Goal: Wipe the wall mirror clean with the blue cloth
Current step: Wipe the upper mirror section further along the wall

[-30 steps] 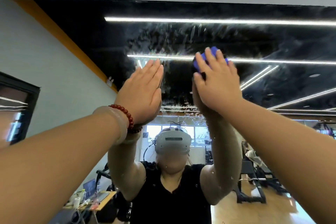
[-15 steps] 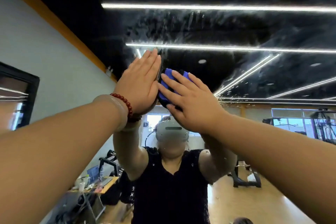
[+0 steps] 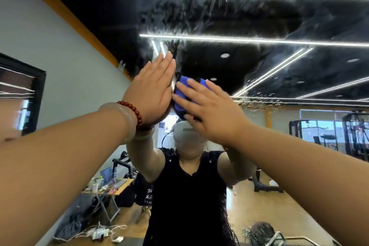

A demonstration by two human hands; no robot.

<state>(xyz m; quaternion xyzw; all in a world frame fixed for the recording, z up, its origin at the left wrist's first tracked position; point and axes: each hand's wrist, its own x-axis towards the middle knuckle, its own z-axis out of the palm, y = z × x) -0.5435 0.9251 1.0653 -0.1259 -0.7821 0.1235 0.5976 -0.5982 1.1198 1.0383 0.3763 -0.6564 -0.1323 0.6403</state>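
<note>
- Because the blue cloth is soft and bunched into a small pad, I judge it light and limp. It will only wipe where a palm pushes it flat.
- On wet glass it could slide or roll up under the fingers. I would hold it by pressing over its middle with a spread hand, not by pinching an edge.
- It lies against the mirror, about mid-glass in my view. No corner of the mirror shows, so I cannot place it against one.
- The right hand covers its lower right part. The fingers are straight and spread, pressing it to the glass rather than curling round it, and blue shows past the fingertips at the upper left.
- The left hand is flat on the glass just beside the cloth's left side, fingers straight and together, holding nothing. I cannot tell whether it touches the cloth.
- The mirror is hard, smooth and breakable, so I would use firm, even pressure and no knocks.
- Wet streaks cross the glass above the cloth and droplets sit to its right. I read both patches as not yet wiped.
- A red bead bracelet and a pale bangle ride on the left wrist. They are hard enough to click on the glass if that wrist drops.
</note>
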